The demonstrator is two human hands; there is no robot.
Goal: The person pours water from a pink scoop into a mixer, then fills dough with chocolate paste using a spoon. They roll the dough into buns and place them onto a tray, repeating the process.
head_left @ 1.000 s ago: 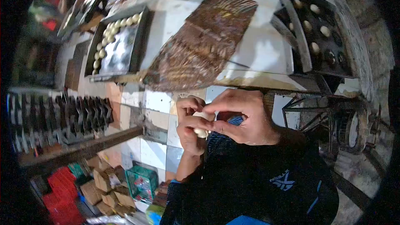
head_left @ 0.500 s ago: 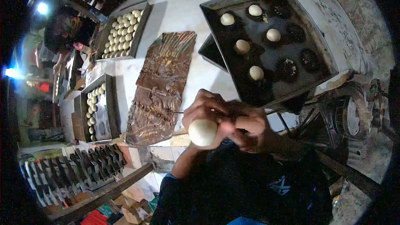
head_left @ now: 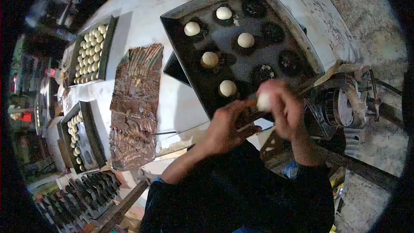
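My right hand (head_left: 282, 108) is closed around a pale dough ball (head_left: 264, 102), held above the near corner of a dark baking tray (head_left: 293, 19). Just left of it, my left hand (head_left: 225, 128) has its thumb and fingers apart, with nothing visible in them. Several round dough balls (head_left: 246, 40) sit spaced out in the tray, among dark round marks with pale crumbs. A brown, sticky-looking slab (head_left: 134, 103), ridged and glossy, lies left of my hands. From its right edge a thin dark stick or blade (head_left: 165, 133) points toward my left hand.
Two smaller trays, one at the far left (head_left: 108, 47) and one nearer (head_left: 95, 140), hold rows of dough balls. Below them stands a row of dark metal pieces (head_left: 82, 194). A round metal frame (head_left: 343, 105) stands beyond the table's right edge.
My hands have moved right and slightly apart, toward the large tray. The dough ball, earlier in front of my left hand, is now in my right. The view has shifted right.
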